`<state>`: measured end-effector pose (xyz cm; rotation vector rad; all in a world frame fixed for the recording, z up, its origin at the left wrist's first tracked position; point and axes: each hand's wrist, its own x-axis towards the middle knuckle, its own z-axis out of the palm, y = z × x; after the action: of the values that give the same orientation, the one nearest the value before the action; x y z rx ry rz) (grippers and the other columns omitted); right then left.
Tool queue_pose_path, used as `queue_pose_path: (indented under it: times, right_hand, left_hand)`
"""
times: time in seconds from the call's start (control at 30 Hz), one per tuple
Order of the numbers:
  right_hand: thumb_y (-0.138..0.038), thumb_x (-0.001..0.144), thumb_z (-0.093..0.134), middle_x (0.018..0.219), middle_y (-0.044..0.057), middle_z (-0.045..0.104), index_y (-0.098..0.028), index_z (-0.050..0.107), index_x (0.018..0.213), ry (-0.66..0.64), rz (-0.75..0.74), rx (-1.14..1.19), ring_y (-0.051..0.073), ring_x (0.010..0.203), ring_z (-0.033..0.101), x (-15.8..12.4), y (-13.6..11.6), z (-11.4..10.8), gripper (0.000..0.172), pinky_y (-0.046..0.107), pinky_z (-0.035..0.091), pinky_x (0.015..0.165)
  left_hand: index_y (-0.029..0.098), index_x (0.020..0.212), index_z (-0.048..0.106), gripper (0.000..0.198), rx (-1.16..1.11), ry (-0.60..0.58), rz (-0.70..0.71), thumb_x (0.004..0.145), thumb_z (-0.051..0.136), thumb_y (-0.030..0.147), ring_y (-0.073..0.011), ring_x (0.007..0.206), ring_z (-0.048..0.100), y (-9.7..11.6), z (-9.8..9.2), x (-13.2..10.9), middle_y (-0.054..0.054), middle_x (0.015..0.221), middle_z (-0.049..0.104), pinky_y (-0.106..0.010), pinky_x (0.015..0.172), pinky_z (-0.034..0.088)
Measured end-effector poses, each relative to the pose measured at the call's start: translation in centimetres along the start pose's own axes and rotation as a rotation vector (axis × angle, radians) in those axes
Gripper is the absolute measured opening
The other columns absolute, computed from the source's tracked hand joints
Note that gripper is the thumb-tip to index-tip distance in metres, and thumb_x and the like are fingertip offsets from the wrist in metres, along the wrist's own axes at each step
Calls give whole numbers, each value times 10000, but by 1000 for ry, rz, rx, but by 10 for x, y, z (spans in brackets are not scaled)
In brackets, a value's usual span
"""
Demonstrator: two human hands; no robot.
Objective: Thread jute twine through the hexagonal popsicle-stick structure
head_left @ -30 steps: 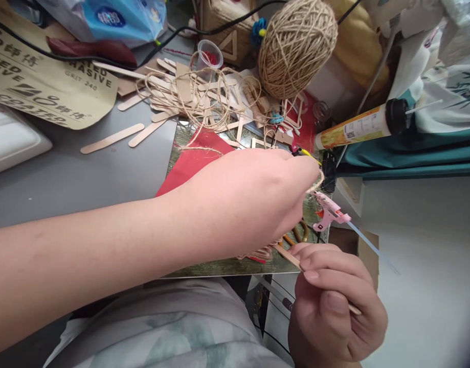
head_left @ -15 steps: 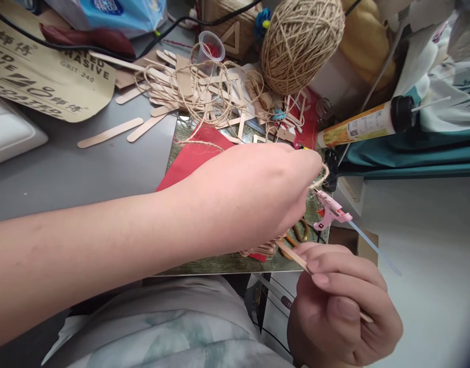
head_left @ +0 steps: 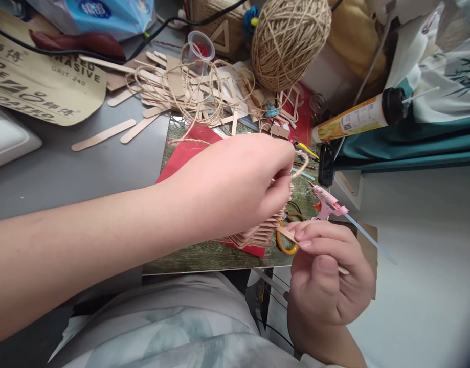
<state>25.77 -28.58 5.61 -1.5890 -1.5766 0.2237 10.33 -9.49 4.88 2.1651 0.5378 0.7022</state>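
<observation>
My left hand reaches across from the left with its fingers closed on jute twine; a loop of it sticks out past the fingers. Beneath that hand is a layered structure of stacked craft sticks, mostly covered by it, on red paper. My right hand, lower right, grips a craft stick whose far end reaches the structure's right side. Scissors with orange handles lie beside the structure, partly hidden.
A pink glue gun with a long glue stick rests right of the hands. Behind are loose craft sticks, a twine ball, a lidded cup and a black cable. Sandpaper lies at left.
My left hand has moved left and slightly up from the glue gun, uncovering more of the stacked sticks. My right hand has shifted up and left with the craft stick.
</observation>
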Motion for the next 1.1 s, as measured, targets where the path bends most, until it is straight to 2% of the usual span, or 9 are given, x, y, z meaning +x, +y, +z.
queue_pose_path:
  times: [0.1,0.27,0.43,0.63,0.83,1.1]
  right_hand:
    - [-227,1061,548,942,78,670,-220,739,984,142,54,90,260,863,692,3,4,6,206,511,624,768]
    - [-298,1093,555,989,80,693,-240,713,1006,125,65,110,257,940,708,17,15,14,189,483,616,834]
    - [-309,1093,556,975,75,687,-246,708,1010,164,41,137,260,964,701,25,19,21,184,487,609,869]
    - [-259,1036,562,869,58,615,-229,700,897,314,27,302,224,772,641,20,20,15,198,433,603,676]
    - [-229,1027,560,888,66,626,-211,710,902,202,173,467,224,816,638,19,28,7,195,428,594,730]
    - [-246,1022,578,846,47,616,-216,736,867,231,269,513,202,752,640,22,13,8,223,394,605,695]
  left_hand:
    - [212,829,642,180,-38,13,-37,977,572,286,-189,750,627,-4,-2,2,-20,736,656,-331,694,454]
    - [226,794,650,217,-71,70,-149,967,624,355,-189,760,569,-14,-8,10,-5,661,630,-372,702,440]
    - [235,816,660,261,3,-4,-321,1006,556,379,-163,745,461,-19,-13,15,28,597,582,-378,686,423]
    - [217,803,677,209,-34,62,-253,950,644,361,-155,693,503,-20,-9,13,6,653,653,-366,665,410]
    - [204,810,673,190,-80,78,-149,945,654,337,-158,679,563,-13,-7,9,12,664,634,-329,656,418]
    - [212,810,677,172,-67,18,-224,935,627,318,-203,843,653,-6,-11,9,-6,713,649,-328,765,475]
